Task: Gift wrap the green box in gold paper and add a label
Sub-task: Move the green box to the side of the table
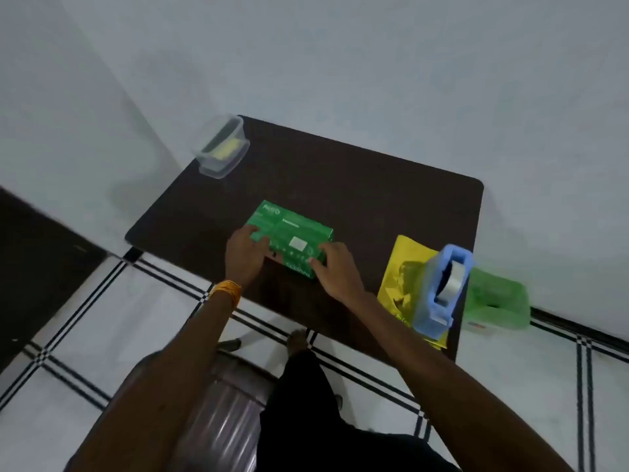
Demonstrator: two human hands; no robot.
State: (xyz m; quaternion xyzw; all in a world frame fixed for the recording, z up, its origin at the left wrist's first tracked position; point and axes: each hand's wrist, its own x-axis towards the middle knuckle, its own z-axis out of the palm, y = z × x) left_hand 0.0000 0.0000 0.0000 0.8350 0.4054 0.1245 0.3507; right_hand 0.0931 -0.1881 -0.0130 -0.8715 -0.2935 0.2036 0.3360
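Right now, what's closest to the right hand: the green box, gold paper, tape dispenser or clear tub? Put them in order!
1. green box, touched by the right hand
2. gold paper, just right
3. tape dispenser, farther right, on the paper
4. clear tub, far left corner

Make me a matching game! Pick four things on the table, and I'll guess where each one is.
Things:
1. green box
2. gold paper
3. blue tape dispenser
4. clear tub

Places:
A. far left corner of the table
B. standing on the gold paper
C. held by the left hand and right hand
D. lying flat near the right edge

Pairs: 1-C, 2-D, 3-B, 4-A
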